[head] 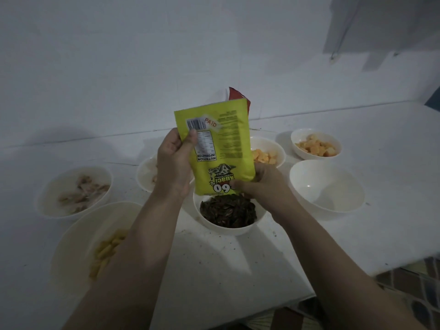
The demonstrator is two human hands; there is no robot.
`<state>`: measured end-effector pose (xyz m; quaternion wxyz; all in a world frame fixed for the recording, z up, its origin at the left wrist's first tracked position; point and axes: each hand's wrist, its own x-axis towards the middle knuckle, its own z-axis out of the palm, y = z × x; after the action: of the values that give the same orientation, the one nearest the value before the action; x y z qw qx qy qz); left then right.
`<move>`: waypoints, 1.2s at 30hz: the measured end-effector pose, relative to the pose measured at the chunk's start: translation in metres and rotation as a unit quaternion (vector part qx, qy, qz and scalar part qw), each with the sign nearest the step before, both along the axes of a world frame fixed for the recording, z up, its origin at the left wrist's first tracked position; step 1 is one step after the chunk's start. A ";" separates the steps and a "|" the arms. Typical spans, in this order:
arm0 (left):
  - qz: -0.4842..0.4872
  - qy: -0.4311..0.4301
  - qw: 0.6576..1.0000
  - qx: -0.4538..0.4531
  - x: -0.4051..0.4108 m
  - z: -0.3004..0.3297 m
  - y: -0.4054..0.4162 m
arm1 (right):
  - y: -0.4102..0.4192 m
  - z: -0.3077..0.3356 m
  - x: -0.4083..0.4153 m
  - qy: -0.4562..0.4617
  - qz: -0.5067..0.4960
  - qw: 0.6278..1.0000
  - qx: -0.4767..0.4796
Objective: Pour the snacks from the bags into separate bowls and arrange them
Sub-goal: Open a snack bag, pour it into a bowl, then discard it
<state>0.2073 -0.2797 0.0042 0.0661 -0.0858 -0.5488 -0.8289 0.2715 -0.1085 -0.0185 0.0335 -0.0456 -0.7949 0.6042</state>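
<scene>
A yellow-green seed bag point(221, 144) hangs upside down over a white bowl point(260, 216) with its mouth pointing down. Dark sunflower seeds point(227, 211) fill that bowl. My left hand point(175, 163) grips the bag's upper left edge. My right hand point(264, 184) pinches the bag at its lower right, close to the opening. A red and white bag point(234, 95) stands behind the yellow one, mostly hidden.
Other white bowls ring the counter point(392, 144): an empty one point(327, 185) at right, two with orange cubes point(315, 146) point(266, 153), one half hidden behind my left hand point(145, 173), one with pale brown pieces point(73, 191), one with yellow sticks point(95, 244). The counter's edge falls away at lower right.
</scene>
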 end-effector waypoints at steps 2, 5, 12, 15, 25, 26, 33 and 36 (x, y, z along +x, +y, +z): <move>0.014 -0.014 1.000 -0.024 0.000 -0.002 0.001 | 0.003 0.000 0.004 0.018 -0.032 0.999 -0.008; 0.047 -0.036 0.991 -0.124 0.003 -0.004 0.012 | 0.010 0.007 0.016 0.083 -0.104 0.991 -0.015; 0.060 0.068 0.965 -0.246 0.043 -0.010 0.087 | 0.060 0.034 0.062 0.201 -0.230 0.950 0.066; 0.013 0.100 0.965 -0.240 0.060 -0.007 0.134 | 0.099 0.041 0.093 0.203 -0.272 0.938 0.073; -0.203 0.130 0.939 -0.245 0.159 -0.029 0.316 | 0.247 0.022 0.234 0.167 -0.451 0.869 0.122; -0.225 0.131 0.934 -0.246 0.172 -0.034 0.332 | 0.259 0.017 0.249 0.162 -0.466 0.861 0.126; -0.363 0.077 0.889 -0.268 0.241 -0.099 0.412 | 0.322 -0.047 0.332 0.076 -0.546 0.827 0.115; -0.400 0.051 0.859 -0.314 0.253 -0.144 0.433 | 0.341 -0.091 0.354 0.011 -0.568 0.815 0.115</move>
<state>0.4599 0.1538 -0.1393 -0.2734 -0.3567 -0.6944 -0.5620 0.6254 0.2328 -0.1095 0.3846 -0.4777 -0.6911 0.3825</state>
